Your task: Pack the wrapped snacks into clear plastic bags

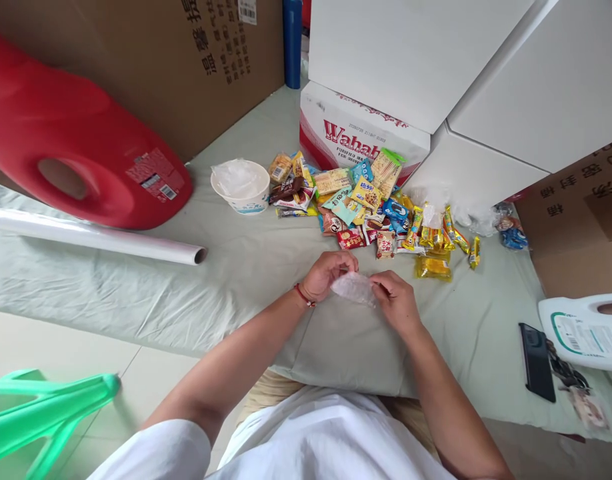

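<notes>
Left hand (329,275) and right hand (399,303) pinch opposite ends of a clear plastic bag (353,289), fingertips closed on its edges. Bag hangs between them, over the front part of the green-grey sheet (266,283), just in front of the snack pile; whether its mouth is open, can't tell.

Containers: white paper tub (246,205) behind and left of the hands, upright, a crumpled clear liner (235,178) bunched inside and up to the rim; anything under it is hidden. Wahaha water carton (316,130) behind the pile, white cabinet-like block (386,53) right above it, contents not visible. Tied-looking clear bag (513,235) at far right of the pile holds blue and brown packets.

Snack pile (343,205): mixed single wrapped biscuits and bars, touching the tub's right side, yellow packets (433,268) at its right end. Big red detergent jug (91,147) on the left, white roll (96,237) in front of it. White bottle (586,333) lies on the right near a black phone (536,360).
</notes>
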A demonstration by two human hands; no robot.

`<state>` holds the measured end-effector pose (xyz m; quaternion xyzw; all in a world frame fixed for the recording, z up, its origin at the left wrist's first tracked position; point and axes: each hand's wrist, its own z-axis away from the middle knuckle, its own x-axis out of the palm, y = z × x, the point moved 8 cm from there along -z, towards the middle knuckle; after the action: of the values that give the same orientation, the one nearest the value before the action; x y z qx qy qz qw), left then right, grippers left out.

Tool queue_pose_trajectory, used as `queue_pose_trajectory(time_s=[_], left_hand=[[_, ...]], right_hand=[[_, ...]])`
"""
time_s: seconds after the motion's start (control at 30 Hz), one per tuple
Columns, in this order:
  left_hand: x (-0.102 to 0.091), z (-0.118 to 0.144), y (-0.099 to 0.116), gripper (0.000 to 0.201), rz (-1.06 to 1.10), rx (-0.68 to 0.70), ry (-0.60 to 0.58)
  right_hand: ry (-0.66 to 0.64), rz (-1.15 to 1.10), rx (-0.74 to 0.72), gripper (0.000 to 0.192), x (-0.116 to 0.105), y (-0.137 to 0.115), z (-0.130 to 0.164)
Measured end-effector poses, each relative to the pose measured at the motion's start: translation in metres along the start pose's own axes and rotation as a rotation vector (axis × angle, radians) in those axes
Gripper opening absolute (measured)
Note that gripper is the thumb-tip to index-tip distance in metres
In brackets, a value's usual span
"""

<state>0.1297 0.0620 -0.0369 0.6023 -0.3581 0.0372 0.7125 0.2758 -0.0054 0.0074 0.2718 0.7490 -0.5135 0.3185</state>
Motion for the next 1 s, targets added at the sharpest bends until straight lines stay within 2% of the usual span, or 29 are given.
queue_pose_trajectory(time_s=[0.07,0.13,0.27,0.37,0.43,0.53,0.63,0.73,0.8,0.87,0.93,1.0], left_hand=[[-0.001,0.002,-0.010,0.056,0.024,-0.158,0.030],[-0.002,0.004,-0.018,0.059,-0.078,-0.257,0.054],[0.007,0.004,-0.024,0.048,-0.305,-0.240,-0.067],[-0.001,0.001,-0.025,0.042,-0.248,-0.193,0.001],[-0.008,-0.001,-0.024,0.042,-0.190,-0.171,0.065],[-0.014,-0.003,-0.022,0.046,-0.070,-0.172,0.100],[-0.012,-0.001,-0.022,0.051,0.075,-0.214,0.090],[-0.007,0.000,-0.020,0.050,0.145,-0.222,0.064],[-0.003,0.001,-0.018,0.047,0.176,-0.210,0.046],[0.000,0.001,-0.016,0.044,0.207,-0.202,0.034],[0.002,0.001,-0.014,0.041,0.246,-0.197,0.025],[0.005,0.002,-0.014,0.038,0.285,-0.204,0.007]], right_hand=[[0.048,0.051,-0.075,0.025,-0.005,-0.002,-0.002],[0.063,0.112,-0.169,0.028,-0.010,-0.011,-0.005],[0.080,0.153,-0.268,0.032,-0.016,-0.030,-0.009],[0.169,0.133,-0.242,0.030,-0.026,-0.031,0.000],[0.275,0.112,-0.181,0.027,-0.037,-0.020,0.015],[0.410,0.060,-0.039,0.023,-0.050,0.010,0.046],[0.420,-0.034,0.170,0.019,-0.049,0.045,0.073],[0.469,-0.168,0.377,0.022,-0.047,0.064,0.087],[0.557,-0.240,0.490,0.025,-0.049,0.066,0.087],[0.623,-0.368,0.590,0.038,-0.047,0.069,0.080],[0.623,-0.651,0.701,0.048,-0.033,0.077,0.069],[0.544,-1.004,0.792,0.047,-0.010,0.082,0.055]])
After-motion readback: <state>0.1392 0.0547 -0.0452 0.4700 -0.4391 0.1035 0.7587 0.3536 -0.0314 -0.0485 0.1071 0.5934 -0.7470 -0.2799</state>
